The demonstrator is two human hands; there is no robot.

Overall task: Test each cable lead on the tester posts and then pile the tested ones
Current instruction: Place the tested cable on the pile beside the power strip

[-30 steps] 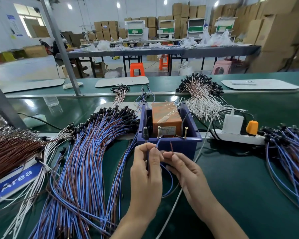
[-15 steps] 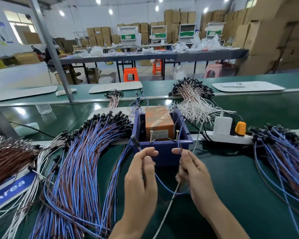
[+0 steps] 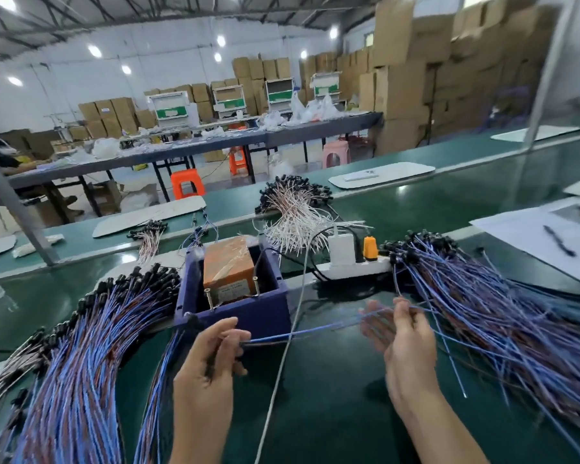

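Observation:
A blue-and-brown cable lead (image 3: 315,329) is stretched between my hands in front of the tester. My left hand (image 3: 208,360) pinches its left end, where a black connector shows between the fingers. My right hand (image 3: 406,343), blurred by motion, holds the other end between thumb and fingers at the edge of the right cable pile (image 3: 503,316). The tester is a dark blue box (image 3: 238,311) holding an orange block (image 3: 226,262), with two metal posts (image 3: 208,298) at its front. A large left cable pile (image 3: 81,363) fans out beside my left hand.
A white power strip (image 3: 352,268) with a charger and an orange plug lies right of the box. A white cord (image 3: 282,363) runs toward me between my hands. White leads (image 3: 295,226) are heaped behind the box. Paper with a pen (image 3: 556,244) lies at far right.
Both hands have left the tester posts. My right hand swung right toward the right pile, pulling the lead out straight. The camera turned right and up.

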